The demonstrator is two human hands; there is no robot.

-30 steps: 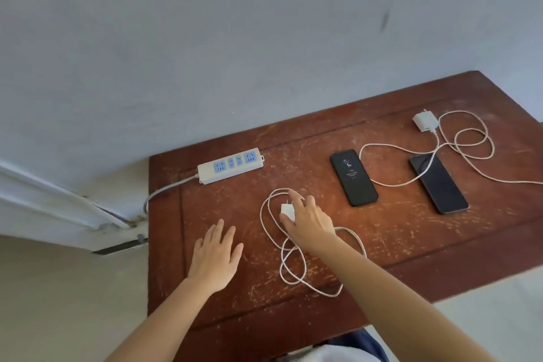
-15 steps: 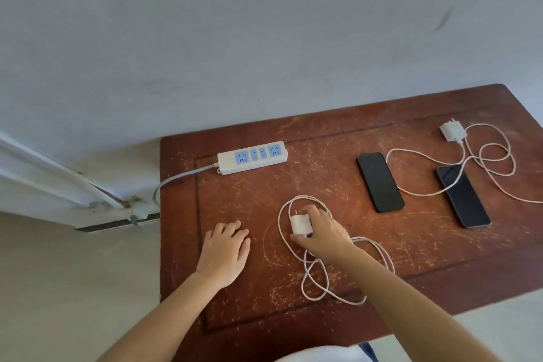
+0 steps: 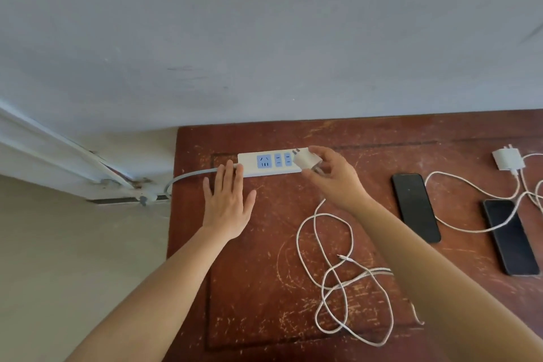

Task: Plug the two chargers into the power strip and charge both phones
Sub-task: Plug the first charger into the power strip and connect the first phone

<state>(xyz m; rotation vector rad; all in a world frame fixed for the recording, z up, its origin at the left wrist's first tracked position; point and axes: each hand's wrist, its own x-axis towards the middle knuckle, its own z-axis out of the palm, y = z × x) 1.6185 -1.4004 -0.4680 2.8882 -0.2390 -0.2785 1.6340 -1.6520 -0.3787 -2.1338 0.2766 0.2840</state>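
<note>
A white power strip (image 3: 270,164) with blue sockets lies near the back left of the wooden table (image 3: 382,132). My right hand (image 3: 332,176) holds a white charger plug (image 3: 305,161) just above the strip's right end, prongs up and to the left. Its white cable (image 3: 340,273) trails down in loose loops. My left hand (image 3: 227,203) lies flat, fingers spread, fingertips touching the strip's left end. Two black phones (image 3: 415,206) (image 3: 509,236) lie to the right. A second white charger (image 3: 508,159) rests at the far right, and its cable (image 3: 470,203) crosses the right phone.
The strip's grey cord (image 3: 188,178) runs off the table's left edge toward a white frame (image 3: 88,167) at the wall. A pale wall rises right behind the table. Floor lies to the left.
My right hand lifted the charger plug off the table and carried it up to the strip's right end. My left hand slid forward to the strip's left end. The view shifted left.
</note>
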